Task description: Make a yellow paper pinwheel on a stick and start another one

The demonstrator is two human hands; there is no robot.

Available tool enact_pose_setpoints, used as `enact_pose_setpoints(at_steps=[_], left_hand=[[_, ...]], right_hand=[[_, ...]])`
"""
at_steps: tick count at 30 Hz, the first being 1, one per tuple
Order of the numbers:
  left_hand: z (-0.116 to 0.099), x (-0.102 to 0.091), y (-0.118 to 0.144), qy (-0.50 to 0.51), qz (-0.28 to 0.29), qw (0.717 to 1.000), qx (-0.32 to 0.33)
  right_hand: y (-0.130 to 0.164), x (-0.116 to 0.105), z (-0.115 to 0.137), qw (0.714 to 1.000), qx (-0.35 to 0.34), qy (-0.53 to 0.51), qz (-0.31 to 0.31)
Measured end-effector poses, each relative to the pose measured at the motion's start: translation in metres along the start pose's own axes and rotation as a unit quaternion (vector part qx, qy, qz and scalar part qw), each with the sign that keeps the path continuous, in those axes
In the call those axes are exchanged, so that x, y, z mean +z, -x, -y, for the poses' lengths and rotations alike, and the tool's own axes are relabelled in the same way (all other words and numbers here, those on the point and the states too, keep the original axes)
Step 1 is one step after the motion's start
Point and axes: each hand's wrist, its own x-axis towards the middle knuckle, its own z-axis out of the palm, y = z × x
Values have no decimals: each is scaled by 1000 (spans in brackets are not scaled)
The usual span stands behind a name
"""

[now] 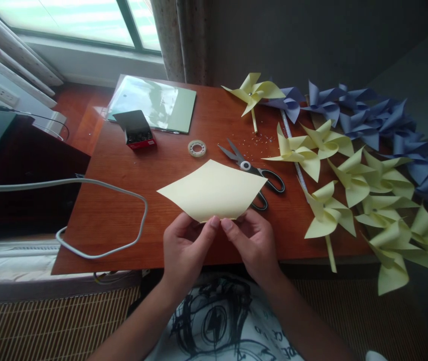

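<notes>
Head view: left hand [183,245] and right hand [253,240] pinch yellow paper [214,190] at its near edge, fingers closed on it above surface [123,210], scissors [253,170] just behind; best to align corners squarely before creasing.

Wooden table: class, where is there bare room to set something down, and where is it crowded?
Bare wood on the table lies inside the grey cable loop, and between the tape roll and green folder. The right side is crowded with yellow pinwheels and blue pinwheels.
</notes>
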Motion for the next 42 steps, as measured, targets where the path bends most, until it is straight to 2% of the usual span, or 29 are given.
enact_pose_setpoints(at_steps=[9,14,18,22,25,37,42], left_hand=[[2,0,0,0,0,1000,0],[2,-1,3,34,-9,999,-26],[4,-2,3,22,-21,999,-39],[5,0,2,14,-45,998,-35],[4,1,1,16,-44,998,-32],[7,2,5,58,-39,996,-51],[8,1,3,58,-49,996,-45]], right_hand=[[-3,3,1,1000,-7,7,-20],[-3,1,-1,999,-7,23,-26],[-2,1,-1,999,-4,31,-28],[-1,3,-1,1000,-1,-9,-20],[-1,4,-1,1000,-4,-21,-15],[-3,4,-6,998,-22,18,-61],[-1,4,-6,1000,-22,-5,-18]])
